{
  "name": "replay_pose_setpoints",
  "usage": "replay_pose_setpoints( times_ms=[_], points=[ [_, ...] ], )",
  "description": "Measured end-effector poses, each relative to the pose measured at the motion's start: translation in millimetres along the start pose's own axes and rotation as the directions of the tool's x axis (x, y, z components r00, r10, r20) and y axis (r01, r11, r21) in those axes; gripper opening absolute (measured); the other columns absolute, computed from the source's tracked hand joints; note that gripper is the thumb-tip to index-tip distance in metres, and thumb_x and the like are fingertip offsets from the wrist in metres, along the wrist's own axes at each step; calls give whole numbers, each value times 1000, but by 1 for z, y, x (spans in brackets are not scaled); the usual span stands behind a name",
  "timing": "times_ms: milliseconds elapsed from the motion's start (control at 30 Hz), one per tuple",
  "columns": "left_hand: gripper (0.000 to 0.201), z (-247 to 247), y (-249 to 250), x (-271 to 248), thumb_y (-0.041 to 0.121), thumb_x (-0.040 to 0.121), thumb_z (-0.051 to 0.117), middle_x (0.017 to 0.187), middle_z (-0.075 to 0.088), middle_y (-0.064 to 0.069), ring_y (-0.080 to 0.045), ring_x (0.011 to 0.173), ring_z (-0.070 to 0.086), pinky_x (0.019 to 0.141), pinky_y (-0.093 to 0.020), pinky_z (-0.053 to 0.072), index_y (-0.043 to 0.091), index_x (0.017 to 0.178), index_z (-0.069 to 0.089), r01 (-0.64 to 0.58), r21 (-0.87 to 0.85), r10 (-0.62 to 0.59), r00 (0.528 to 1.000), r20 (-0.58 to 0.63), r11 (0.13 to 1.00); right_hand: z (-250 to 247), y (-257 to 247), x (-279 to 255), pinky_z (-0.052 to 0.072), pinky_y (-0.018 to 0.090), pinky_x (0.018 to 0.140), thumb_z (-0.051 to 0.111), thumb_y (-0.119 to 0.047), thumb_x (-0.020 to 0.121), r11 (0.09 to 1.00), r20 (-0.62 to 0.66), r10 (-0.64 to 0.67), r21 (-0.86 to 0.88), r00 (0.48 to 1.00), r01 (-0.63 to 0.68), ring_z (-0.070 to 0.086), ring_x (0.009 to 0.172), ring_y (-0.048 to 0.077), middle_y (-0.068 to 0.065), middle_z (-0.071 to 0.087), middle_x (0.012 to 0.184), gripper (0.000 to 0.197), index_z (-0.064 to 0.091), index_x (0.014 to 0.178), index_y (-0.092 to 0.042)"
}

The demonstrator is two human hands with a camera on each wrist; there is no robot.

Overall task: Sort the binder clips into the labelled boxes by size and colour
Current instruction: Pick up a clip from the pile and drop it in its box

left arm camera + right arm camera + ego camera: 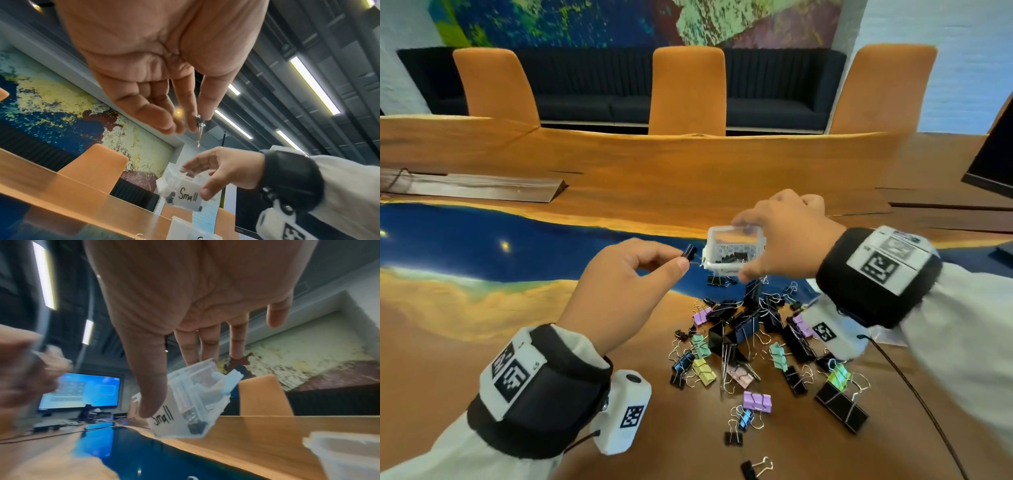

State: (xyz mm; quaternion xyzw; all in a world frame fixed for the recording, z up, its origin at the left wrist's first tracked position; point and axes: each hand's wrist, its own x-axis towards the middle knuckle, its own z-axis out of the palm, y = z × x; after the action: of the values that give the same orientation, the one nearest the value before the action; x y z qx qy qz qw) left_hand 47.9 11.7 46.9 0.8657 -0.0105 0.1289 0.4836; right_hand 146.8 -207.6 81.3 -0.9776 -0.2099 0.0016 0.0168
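Head view showed your left hand (pixel 619 284) raised over the table (pixel 465 342), thumb and forefinger pinching a small black binder clip (pixel 690 253) by its wire handles, the other fingers curled loosely under the palm. That clip sat just beside the left rim of the clear box (pixel 734 250), apart from it. Your right hand (pixel 791 236) gripped the box from the far side, fingers over its back edge and thumb on the near face, holding it clear of the table and tilted toward your left hand. Several black clips already lay inside it. From your right wrist, the thumb (pixel 152 386) pressed next to a handwritten label (pixel 163 417) reading "Small".

Below the box, the pile of clips (pixel 753 329) spread across the wood: many black ones of different sizes, mixed with purple, mint, yellow, pink, blue and green. A second white box (pixel 345 451) stood near your right wrist, blurred.
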Motion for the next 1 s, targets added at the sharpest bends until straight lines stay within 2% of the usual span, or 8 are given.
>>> replay_pose_setpoints(
  times_ms=[100, 267, 400, 467, 567, 700, 867, 1000],
  points=[
    [5, 10, 9, 5, 42, 87, 73, 95, 68, 20, 5, 92, 60, 80, -21, 43, 41, 83, 75, -51, 57, 51, 999, 3, 997, 1, -12, -25, 35, 47, 102, 74, -77, 57, 994, 67, -71, 87, 995, 65, 49, 118, 16, -17, 59, 125, 87, 53, 133, -40],
    [14, 29, 13, 6, 57, 78, 74, 95, 59, 19, 0, 79, 48, 77, -30, 40, 43, 81, 72, -92, 219, 81, 995, 58, 971, 12, -17, -35, 53, 40, 87, 74, -75, 58, 954, 120, -159, 274, 980, 121, 60, 101, 8, -17, 64, 113, 76, 60, 122, -36],
    [15, 20, 8, 3, 52, 83, 71, 93, 64, 19, 4, 72, 54, 72, -26, 39, 38, 79, 72, -43, 118, 46, 999, -24, 992, 12, -8, -22, 52, 37, 94, 79, -59, 69, 952, 156, -95, 303, 983, 44, 59, 108, 11, -12, 61, 125, 73, 57, 130, -28],
    [14, 12, 3, 2, 47, 86, 71, 92, 67, 18, 5, 81, 58, 74, -23, 40, 35, 81, 73, -6, 95, 10, 999, -33, 996, 11, 3, -6, 50, 42, 100, 82, -52, 69, 958, 138, -36, 287, 990, -5, 57, 113, 16, -8, 55, 130, 73, 56, 133, -27],
    [11, 4, -5, 0, 42, 89, 70, 92, 68, 19, 6, 90, 59, 78, -20, 41, 34, 82, 73, 14, 113, -11, 1000, -23, 993, 12, 18, 28, 53, 44, 96, 85, -43, 68, 959, 121, 51, 273, 991, -83, 62, 102, 18, -7, 53, 125, 72, 56, 132, -30],
    [9, 2, -10, -4, 41, 88, 71, 90, 69, 22, 8, 82, 59, 76, -20, 41, 34, 82, 74, 31, 126, -33, 999, 20, 992, 17, 27, 68, 46, 36, 96, 86, -42, 70, 974, 126, 87, 197, 988, -111, 60, 114, 19, -5, 61, 130, 74, 56, 135, -23],
    [10, -2, -14, -11, 42, 89, 70, 89, 67, 28, 11, 77, 58, 70, -17, 39, 34, 85, 74, 36, 181, -57, 992, 113, 983, 34, 27, 100, 50, 42, 99, 87, -39, 71, 989, 211, 135, 28, 968, -144, 63, 112, 23, -1, 65, 129, 71, 58, 134, -19],
    [10, -5, -19, -13, 43, 89, 70, 90, 66, 31, 12, 80, 57, 71, -18, 39, 34, 86, 74, 38, 190, -56, 994, 90, 981, 48, 29, 108, 52, 43, 98, 86, -39, 72, 987, 283, 151, -92, 947, -130, 64, 110, 26, 2, 66, 126, 70, 60, 132, -15]
  ],
)
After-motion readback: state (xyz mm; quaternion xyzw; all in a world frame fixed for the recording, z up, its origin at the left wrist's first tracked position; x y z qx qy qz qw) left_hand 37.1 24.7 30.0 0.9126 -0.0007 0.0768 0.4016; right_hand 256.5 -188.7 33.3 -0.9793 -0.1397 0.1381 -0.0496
